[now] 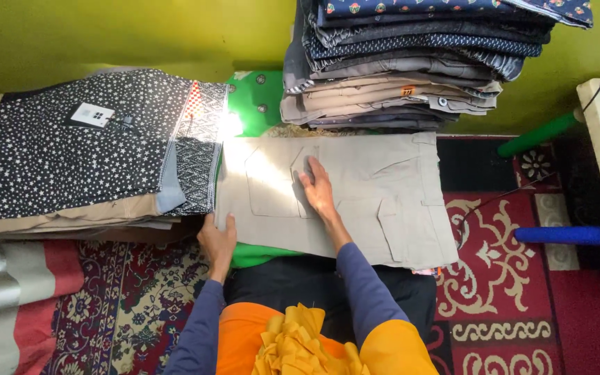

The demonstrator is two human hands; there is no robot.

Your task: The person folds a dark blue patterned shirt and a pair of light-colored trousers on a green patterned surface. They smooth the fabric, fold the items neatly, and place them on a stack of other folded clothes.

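Sharp, evenly lit view; a bright glare patch burns the beige shorts, corners dim.

Tall stack of folded garments cut off at top edge; green board mostly hidden under beige shorts.
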